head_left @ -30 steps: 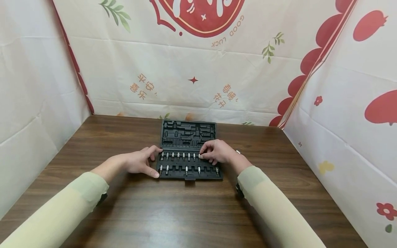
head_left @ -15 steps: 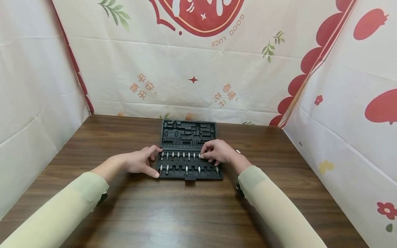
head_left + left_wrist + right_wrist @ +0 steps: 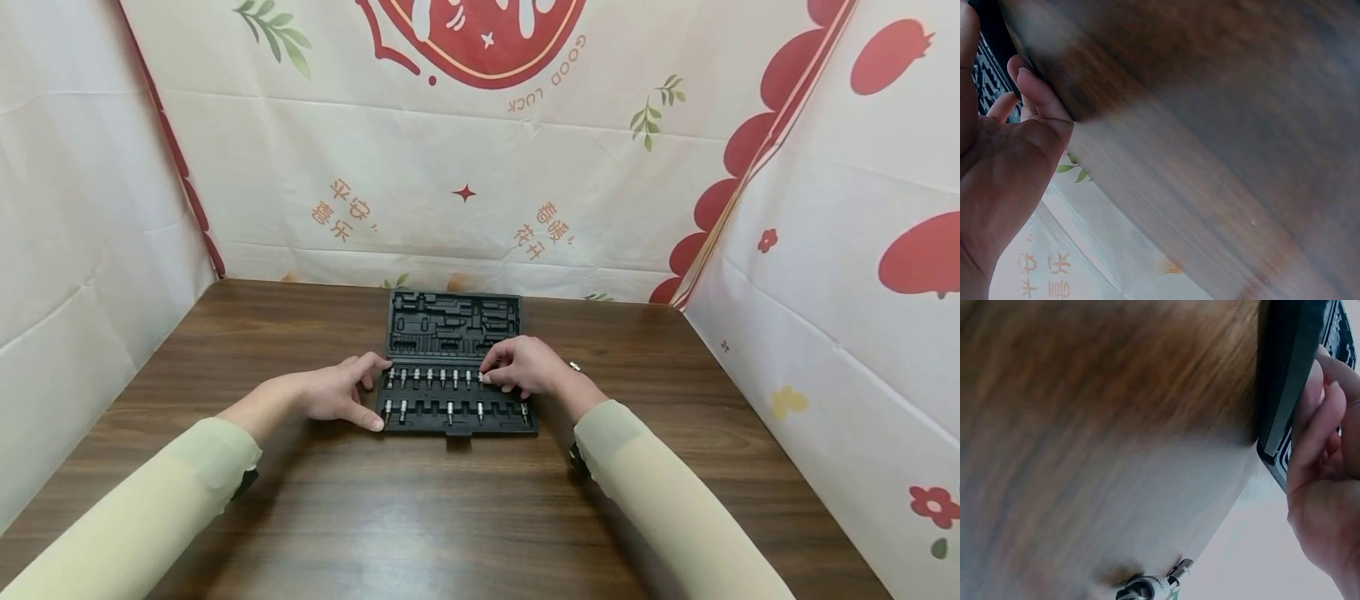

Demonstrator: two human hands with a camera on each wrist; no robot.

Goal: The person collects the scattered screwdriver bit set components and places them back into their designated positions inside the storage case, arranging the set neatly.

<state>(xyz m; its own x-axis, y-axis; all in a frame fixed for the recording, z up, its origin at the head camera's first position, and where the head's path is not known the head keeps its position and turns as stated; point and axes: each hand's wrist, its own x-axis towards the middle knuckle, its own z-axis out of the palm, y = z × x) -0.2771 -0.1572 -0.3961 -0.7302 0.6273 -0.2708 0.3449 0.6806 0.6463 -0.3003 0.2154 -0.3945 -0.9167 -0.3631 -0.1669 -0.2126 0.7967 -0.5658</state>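
An opened black tool case (image 3: 455,425) lies on the table with silver bit sockets (image 3: 430,379) standing in two rows of slots. My left hand (image 3: 330,392) rests at its left side, thumb at the front corner and index finger near the hinge, the fingers spread. In the left wrist view, that hand (image 3: 1010,162) shows its palm side by the case edge. At the right end of the back row, my right hand (image 3: 531,367) pinches a bit socket (image 3: 482,377) between thumb and index finger. The fingertips cover most of that socket. In the right wrist view, the case (image 3: 1285,387) hides them partly.
The lid (image 3: 453,321) lies back, showing its moulded recesses. Loose metal pieces (image 3: 1160,584) lie on the wooden table (image 3: 360,517) beyond the right wrist, mostly hidden in the head view. A printed cloth (image 3: 420,150) hangs behind the table and along both sides.
Both hands stay at the same places on the case, with the right fingertips at the same socket. The head view has shifted very slightly.
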